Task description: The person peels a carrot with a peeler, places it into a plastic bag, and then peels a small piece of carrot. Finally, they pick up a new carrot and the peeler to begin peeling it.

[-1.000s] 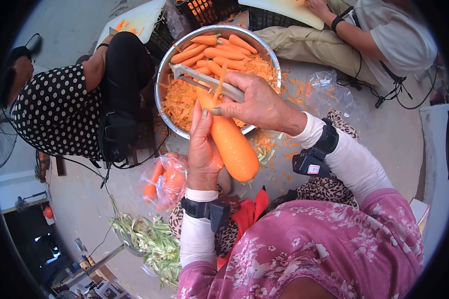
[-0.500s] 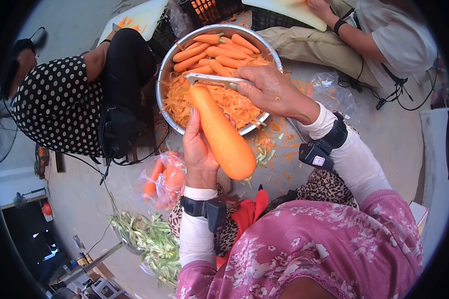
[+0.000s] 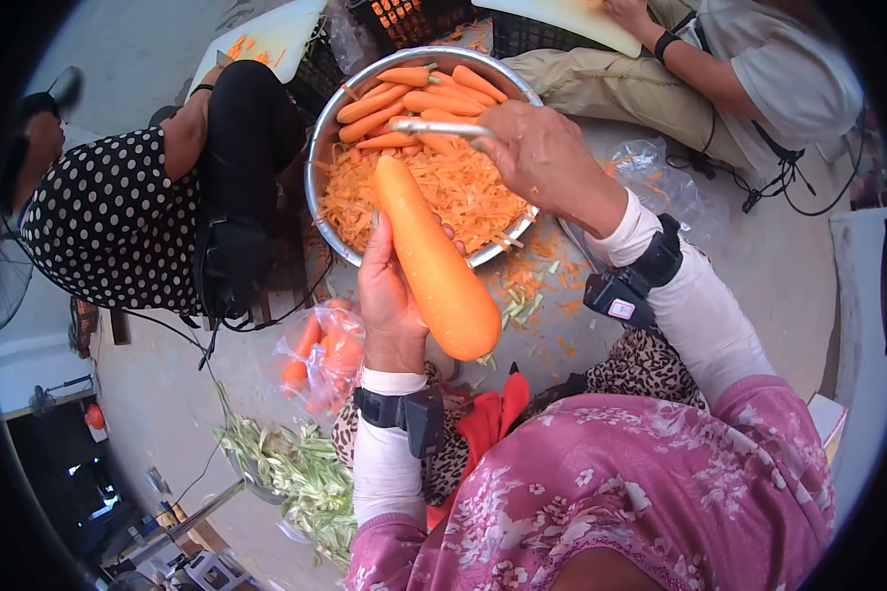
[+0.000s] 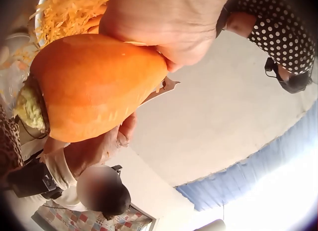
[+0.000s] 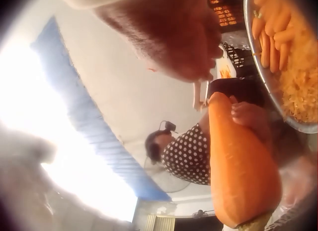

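My left hand (image 3: 392,300) grips a large, peeled-looking carrot (image 3: 439,276) from beneath, its narrow end pointing toward the basin and its thick end toward me. In the left wrist view the carrot (image 4: 94,87) shows a smooth orange side and a pale, rough stem end. My right hand (image 3: 547,158) holds a metal peeler (image 3: 443,127) by its handle, beyond the carrot's narrow tip. The right wrist view shows the peeler (image 5: 197,95) sticking out past the fingers, apart from the carrot. Under both hands stands a metal basin (image 3: 313,187) with carrot peelings (image 3: 360,197) and several whole carrots (image 3: 443,103).
A plastic bag of carrots (image 3: 315,360) lies left of my legs, with a heap of pale green leaves (image 3: 291,473) nearer. One person in polka dots (image 3: 118,217) sits left, another in beige trousers (image 3: 601,94) right. White cutting boards (image 3: 286,39) rest on dark crates beyond.
The peeler has run along the carrot to its narrow end and lifted off beyond it. A strip of peel hanging at the blade has gone. The left hand keeps its hold, carrot slightly turned.
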The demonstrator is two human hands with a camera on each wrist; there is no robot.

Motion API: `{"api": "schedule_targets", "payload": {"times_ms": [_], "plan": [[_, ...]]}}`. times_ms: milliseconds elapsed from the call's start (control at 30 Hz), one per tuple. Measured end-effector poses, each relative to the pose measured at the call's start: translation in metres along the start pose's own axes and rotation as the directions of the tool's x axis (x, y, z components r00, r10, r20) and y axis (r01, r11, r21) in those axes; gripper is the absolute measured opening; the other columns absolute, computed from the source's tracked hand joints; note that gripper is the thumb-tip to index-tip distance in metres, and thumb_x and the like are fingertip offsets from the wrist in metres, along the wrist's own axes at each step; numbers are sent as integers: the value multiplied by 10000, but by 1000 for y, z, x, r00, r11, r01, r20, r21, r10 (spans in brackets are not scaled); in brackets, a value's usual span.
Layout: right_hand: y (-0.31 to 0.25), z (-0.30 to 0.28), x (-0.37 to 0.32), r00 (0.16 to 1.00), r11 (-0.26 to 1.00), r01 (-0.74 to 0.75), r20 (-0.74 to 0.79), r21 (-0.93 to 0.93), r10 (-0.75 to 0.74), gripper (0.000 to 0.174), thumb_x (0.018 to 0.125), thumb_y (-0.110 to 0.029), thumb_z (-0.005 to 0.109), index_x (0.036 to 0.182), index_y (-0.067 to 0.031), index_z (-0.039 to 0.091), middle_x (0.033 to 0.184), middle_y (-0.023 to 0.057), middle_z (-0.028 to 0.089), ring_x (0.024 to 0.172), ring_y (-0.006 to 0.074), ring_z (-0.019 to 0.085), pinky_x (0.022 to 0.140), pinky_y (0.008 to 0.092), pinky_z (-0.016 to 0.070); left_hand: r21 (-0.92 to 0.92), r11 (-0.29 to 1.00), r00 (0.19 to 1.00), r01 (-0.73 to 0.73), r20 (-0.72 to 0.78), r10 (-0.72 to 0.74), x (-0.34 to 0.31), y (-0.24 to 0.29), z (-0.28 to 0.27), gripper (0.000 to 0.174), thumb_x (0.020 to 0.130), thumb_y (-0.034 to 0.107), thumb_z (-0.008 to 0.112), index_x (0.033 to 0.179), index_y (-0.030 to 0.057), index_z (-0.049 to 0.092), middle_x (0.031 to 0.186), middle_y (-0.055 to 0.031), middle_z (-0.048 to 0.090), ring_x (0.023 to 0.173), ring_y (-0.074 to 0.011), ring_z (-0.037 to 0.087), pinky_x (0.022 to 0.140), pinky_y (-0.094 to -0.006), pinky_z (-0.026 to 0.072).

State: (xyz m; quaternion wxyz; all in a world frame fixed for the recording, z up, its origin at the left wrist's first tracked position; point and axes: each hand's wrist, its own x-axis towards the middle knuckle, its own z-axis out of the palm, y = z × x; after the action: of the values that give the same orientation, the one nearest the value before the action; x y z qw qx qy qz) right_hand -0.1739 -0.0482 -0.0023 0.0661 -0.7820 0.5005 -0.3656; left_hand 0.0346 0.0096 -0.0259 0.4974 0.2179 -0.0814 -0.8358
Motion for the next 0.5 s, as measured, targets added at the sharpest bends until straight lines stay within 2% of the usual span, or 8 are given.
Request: {"api": "schedule_targets", "payload": {"times_ms": [33,67,133,167,233,333,367,500], "plan": [[4,-1,2,991,991,-128,23,-37,129,131,837,-145,590,868,-18,600,728,171,565,681,360,556,611,407,449,-6,1000,1000,-10,-11,10,-2,-2,6,449,965,412,423,1125,5,526,947,-159,618,834,-295,623,772,-424,528],[6,-3,3,991,991,-130,18,-41,131,131,837,-145,590,868,-18,600,728,171,565,681,360,556,611,407,449,-13,1000,1000,-22,-22,22,-3,-4,10,444,965,411,425,1120,8,528,938,-156,611,833,-288,615,773,-419,524],[6,-9,7,982,969,-180,82,170,168,152,838,-154,611,876,-7,603,719,137,577,627,280,556,594,368,444,-21,999,999,-26,-22,26,-3,-3,9,443,967,409,422,1116,6,527,945,-156,602,841,-285,605,779,-416,520],[2,-9,7,983,970,-173,83,172,161,152,838,-154,611,876,-7,603,719,137,577,627,280,556,594,368,444,-30,999,999,-32,-31,31,-4,-2,7,442,968,407,420,1113,4,526,951,-155,593,850,-282,596,784,-414,516],[-9,-9,-1,957,881,-240,253,409,143,170,847,-161,616,897,2,609,694,93,573,609,176,532,587,327,435,-81,995,996,-57,-71,51,-5,0,4,444,969,405,417,1117,1,526,973,-159,591,863,-286,594,792,-416,514],[-22,-6,-10,927,838,-247,371,486,59,179,850,-162,621,910,6,616,672,62,556,632,120,512,586,311,430,-175,981,990,-82,-128,60,-5,1,1,445,968,405,419,1127,3,526,1012,-164,586,877,-291,591,801,-422,512],[-25,-6,-12,927,838,-249,370,486,61,179,850,-162,621,910,6,616,672,62,556,632,120,512,586,311,430,-220,972,988,-89,-146,58,-5,2,0,445,966,407,422,1134,9,528,1030,-165,584,879,-293,590,802,-426,512],[-35,-5,-14,890,834,-231,455,501,-26,183,812,-174,576,845,2,611,700,186,581,655,340,582,596,405,446,-189,978,987,-89,-148,62,-3,3,-6,452,953,427,445,1141,25,532,1022,-169,592,875,-294,589,802,-426,514]]}}
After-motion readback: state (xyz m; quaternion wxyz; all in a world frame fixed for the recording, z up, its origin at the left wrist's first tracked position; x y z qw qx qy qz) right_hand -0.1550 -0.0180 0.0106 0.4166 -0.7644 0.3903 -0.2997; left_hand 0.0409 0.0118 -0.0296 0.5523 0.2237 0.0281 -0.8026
